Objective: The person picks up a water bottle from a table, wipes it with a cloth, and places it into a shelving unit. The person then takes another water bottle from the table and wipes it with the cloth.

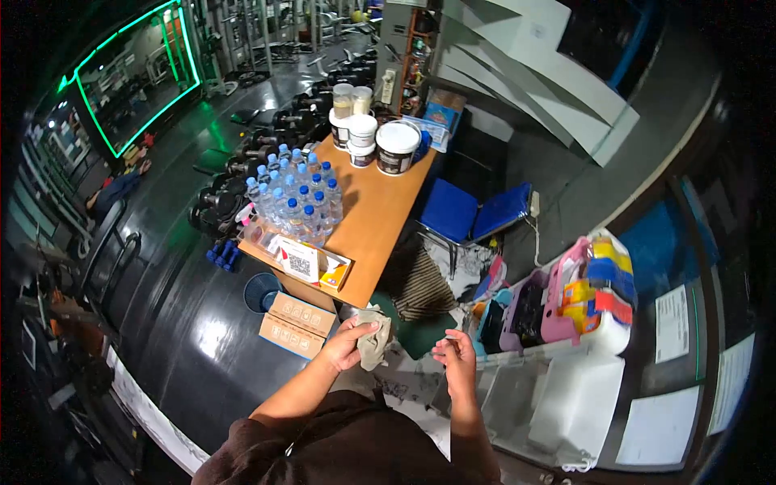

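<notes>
Water bottles (297, 194) are crowding the wooden table (372, 214), above a cardboard box (297, 325). The left hand (343, 346) is pinching a crumpled beige cloth (373, 339) near the table's closest corner. The right hand (457, 356) is hovering apart, fingers half curled; whether it is gripping anything, I cannot tell.

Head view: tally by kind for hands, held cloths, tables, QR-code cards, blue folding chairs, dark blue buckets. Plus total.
Hands: 2 (left hand, right hand)
Held cloth: 1
Table: 1
QR-code card: 1
Blue folding chair: 1
Dark blue bucket: 1
Total: 7
</notes>
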A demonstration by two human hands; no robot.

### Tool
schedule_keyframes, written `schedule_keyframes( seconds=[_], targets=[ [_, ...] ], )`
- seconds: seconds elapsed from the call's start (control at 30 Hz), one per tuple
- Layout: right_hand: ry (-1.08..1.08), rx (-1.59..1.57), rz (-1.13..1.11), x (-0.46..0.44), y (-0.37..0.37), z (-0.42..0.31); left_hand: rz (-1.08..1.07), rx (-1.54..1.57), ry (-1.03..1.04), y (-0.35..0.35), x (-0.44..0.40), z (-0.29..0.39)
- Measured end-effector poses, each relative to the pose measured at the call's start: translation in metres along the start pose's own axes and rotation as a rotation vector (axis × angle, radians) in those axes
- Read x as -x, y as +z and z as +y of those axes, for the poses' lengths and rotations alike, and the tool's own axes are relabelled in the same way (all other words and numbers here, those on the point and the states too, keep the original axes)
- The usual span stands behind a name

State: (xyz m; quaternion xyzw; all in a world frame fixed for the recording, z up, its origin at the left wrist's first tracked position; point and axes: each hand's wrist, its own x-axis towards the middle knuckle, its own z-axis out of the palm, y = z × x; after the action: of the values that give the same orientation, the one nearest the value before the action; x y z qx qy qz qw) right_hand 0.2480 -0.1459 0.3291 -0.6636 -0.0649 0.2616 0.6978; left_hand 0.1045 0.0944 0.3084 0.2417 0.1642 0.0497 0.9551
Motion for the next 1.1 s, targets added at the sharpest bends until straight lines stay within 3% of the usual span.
schedule_keyframes(
  seconds=[0.27,0.37,0.5,0.6,0.83,1.0,1.1],
  targets=[
    [-0.033,0.101,-0.118,-0.131,0.052,-0.040,0.245,0.060,0.125,-0.011,-0.058,0.066],
    [-0.042,0.126,-0.180,-0.180,0.080,-0.063,0.485,-0.216,0.105,-0.030,-0.081,0.085],
    [-0.051,0.196,-0.239,-0.239,0.124,-0.081,0.621,-0.284,0.210,-0.031,-0.099,0.110],
    [-0.071,0.233,-0.314,-0.279,0.156,-0.089,0.706,-0.262,0.175,-0.025,-0.103,0.129],
    [-0.140,0.392,-0.588,-0.387,0.222,-0.056,0.772,0.106,0.305,-0.023,-0.128,0.141],
    [-0.151,0.461,-0.791,-0.464,0.284,-0.031,1.016,0.079,0.597,-0.004,-0.157,0.149],
    [-0.236,0.526,-0.930,-0.501,0.317,-0.016,1.028,0.269,0.713,-0.003,-0.180,0.152]
  ],
)
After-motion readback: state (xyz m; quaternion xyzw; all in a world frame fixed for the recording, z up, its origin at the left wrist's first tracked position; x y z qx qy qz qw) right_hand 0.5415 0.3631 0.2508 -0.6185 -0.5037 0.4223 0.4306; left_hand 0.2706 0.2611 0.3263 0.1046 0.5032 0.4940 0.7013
